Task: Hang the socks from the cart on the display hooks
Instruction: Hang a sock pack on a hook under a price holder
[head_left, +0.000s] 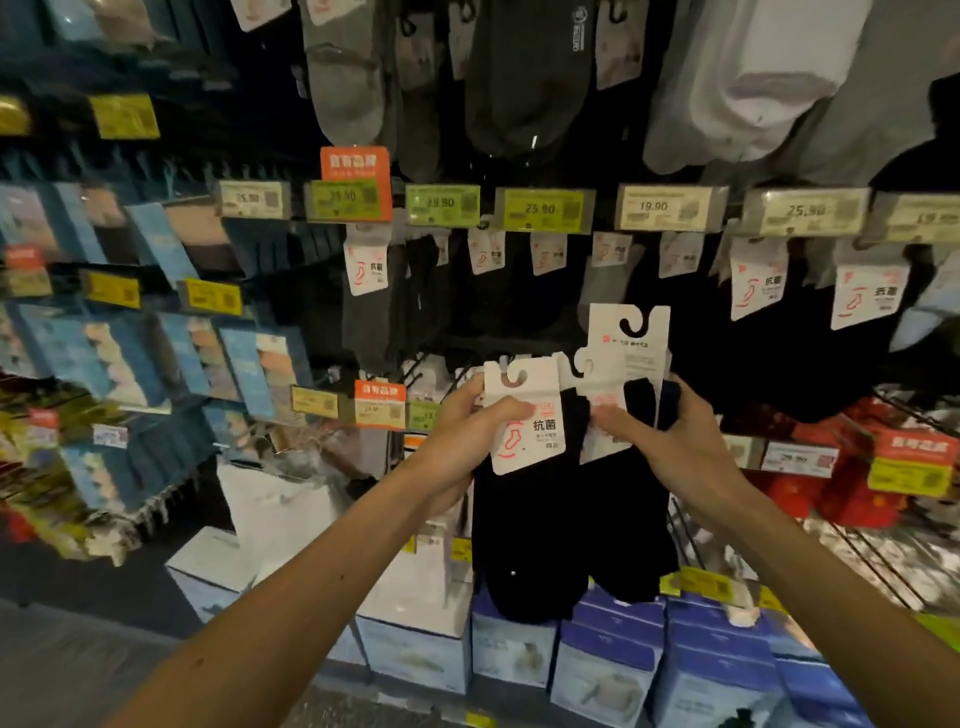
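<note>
Gripping one sock pack (524, 421) in our left hand (460, 434) and spare packs (631, 358) in our right hand (675, 436), we should level its card notch (518, 375) before hanging.

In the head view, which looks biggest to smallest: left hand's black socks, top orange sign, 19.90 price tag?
1. black socks, nearest the camera.
2. top orange sign and 19.90 price tag: look alike, unranked.
</note>
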